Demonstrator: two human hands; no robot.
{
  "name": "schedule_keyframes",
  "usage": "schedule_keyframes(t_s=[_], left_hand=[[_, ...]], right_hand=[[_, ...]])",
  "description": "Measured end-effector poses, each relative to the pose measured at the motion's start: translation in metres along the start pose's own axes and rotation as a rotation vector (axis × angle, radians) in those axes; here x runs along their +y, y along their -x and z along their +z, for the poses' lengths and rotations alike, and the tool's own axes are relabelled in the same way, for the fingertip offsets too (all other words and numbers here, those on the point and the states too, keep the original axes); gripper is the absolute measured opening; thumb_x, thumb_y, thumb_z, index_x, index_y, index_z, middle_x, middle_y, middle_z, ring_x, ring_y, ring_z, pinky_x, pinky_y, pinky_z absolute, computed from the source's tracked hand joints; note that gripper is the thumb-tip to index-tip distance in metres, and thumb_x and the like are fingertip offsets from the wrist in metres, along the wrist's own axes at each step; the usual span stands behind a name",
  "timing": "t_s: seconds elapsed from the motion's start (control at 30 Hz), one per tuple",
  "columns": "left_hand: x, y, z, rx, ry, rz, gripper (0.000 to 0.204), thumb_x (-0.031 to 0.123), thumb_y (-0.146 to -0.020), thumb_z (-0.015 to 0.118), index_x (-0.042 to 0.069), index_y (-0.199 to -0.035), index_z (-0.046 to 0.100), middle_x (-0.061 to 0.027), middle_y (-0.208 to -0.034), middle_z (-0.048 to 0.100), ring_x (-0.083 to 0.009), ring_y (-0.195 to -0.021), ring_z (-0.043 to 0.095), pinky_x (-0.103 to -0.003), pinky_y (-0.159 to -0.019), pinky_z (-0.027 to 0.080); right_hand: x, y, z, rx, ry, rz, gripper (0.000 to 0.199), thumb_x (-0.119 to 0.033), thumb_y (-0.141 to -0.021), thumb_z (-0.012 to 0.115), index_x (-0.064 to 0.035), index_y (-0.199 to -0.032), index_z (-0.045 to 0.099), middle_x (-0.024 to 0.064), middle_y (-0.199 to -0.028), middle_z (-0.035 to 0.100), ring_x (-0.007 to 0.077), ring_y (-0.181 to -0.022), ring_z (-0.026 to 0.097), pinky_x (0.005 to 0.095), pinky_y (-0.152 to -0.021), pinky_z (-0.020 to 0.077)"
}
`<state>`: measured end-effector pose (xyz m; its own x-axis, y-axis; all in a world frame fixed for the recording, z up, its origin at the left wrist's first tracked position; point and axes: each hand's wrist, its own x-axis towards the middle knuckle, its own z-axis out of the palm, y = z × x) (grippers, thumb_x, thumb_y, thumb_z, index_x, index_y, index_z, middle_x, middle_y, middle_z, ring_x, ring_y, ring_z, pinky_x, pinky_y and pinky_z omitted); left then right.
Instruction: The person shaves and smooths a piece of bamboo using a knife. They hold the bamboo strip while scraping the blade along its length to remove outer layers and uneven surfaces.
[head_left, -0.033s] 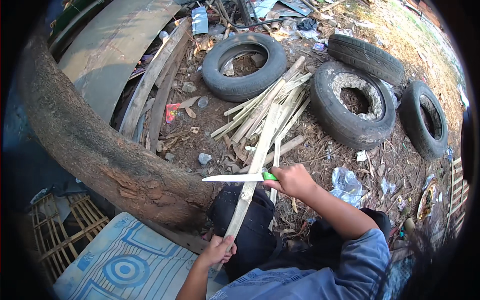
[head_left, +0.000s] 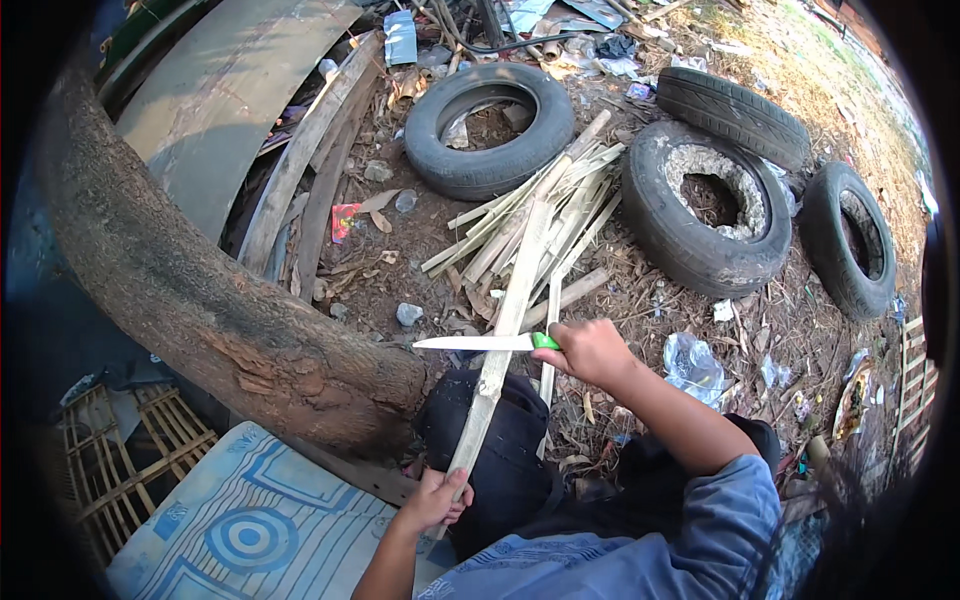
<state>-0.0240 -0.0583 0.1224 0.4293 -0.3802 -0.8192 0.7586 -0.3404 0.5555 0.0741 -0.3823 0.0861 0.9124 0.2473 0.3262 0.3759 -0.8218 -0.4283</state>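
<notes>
My left hand (head_left: 437,500) is closed around the near end of a long, pale split bamboo strip (head_left: 517,290). The strip slants away from me over my dark-trousered knee. My right hand (head_left: 592,352) grips the green handle of a knife (head_left: 470,343). Its pale blade points left and lies across the strip, a little beyond the knee. Behind the strip's far end lies a pile of split bamboo pieces (head_left: 590,190) on the dirt.
Old tyres (head_left: 490,175) lie beyond and to the right, one with a pale crusted inside (head_left: 710,210). A thick tree trunk (head_left: 240,310) curves along the left. Beneath my left arm is a blue patterned cushion (head_left: 300,500). Plastic litter (head_left: 693,368) and stones (head_left: 408,315) dot the ground.
The knife and my right hand have moved slightly away from me along the strip and a little to the right. The strip's far end has shifted slightly left. My left hand keeps its hold.
</notes>
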Motion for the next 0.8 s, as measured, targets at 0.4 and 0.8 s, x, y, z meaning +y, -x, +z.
schedule_keyframes(t_s=[0.4, 0.8], left_hand=[[-0.016, -0.004, -0.011, 0.021, 0.003, 0.081, 0.056, 0.049, -0.097, 0.046, 0.001, -0.07, 0.056, 0.0024, -0.051, 0.037, -0.0068, -0.041, 0.034, -0.023, -0.04, 0.029], [-0.005, -0.009, -0.01, -0.076, 0.025, 0.018, 0.059, 0.049, -0.098, 0.044, -0.003, -0.073, 0.058, 0.002, -0.049, 0.037, -0.0065, -0.041, 0.036, -0.025, -0.039, 0.034]], right_hand=[[0.24, 0.069, -0.119, 0.391, 0.391, 1.05, 0.066, -0.055, -0.095, 0.04, 0.0038, -0.079, 0.065, 0.0296, -0.081, 0.063, 0.0468, -0.084, 0.061, 0.0532, -0.073, 0.0465], [-0.018, 0.019, 0.003, -0.103, -0.234, 0.043, 0.049, -0.052, -0.087, 0.056, -0.0059, -0.07, 0.054, 0.0115, -0.057, 0.057, 0.0321, -0.051, 0.059, 0.0417, -0.047, 0.0463]])
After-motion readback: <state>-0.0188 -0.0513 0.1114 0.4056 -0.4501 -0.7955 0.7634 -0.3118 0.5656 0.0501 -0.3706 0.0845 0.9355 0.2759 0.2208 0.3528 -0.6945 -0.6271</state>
